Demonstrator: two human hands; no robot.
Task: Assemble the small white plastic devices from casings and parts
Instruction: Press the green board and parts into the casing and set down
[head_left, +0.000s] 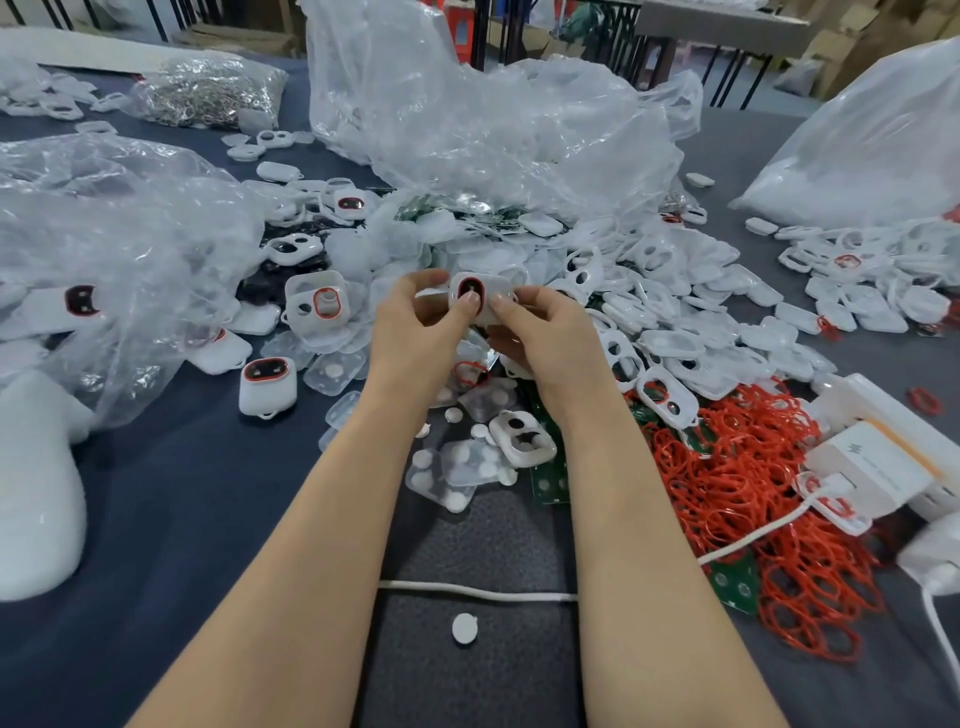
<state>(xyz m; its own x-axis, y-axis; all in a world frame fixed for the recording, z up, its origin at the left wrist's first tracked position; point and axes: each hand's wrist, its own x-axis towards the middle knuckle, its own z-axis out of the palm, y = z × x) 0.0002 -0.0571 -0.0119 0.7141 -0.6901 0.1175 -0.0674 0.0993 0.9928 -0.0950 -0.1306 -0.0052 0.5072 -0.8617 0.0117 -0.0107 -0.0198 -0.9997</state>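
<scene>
One head-worn wide-angle cam — looks fwd and down over both forearms at the table (197, 519), close in.

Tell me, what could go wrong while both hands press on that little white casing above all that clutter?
The left hand and right hand hold the white casing in the air, so it might slip and get lost in the pile of similar casings nearby. Pressing at its red ring might unseat it. The right forearm could snag the heap of loose red rings.

centre: casing (480, 299) over counter (182, 493) | right: casing pile (691, 312) | lower right: ring heap (737, 499) | upper centre: bag (493, 119) | left: second bag (104, 234) | bottom centre: cable (478, 590), disc (464, 629) below it
</scene>
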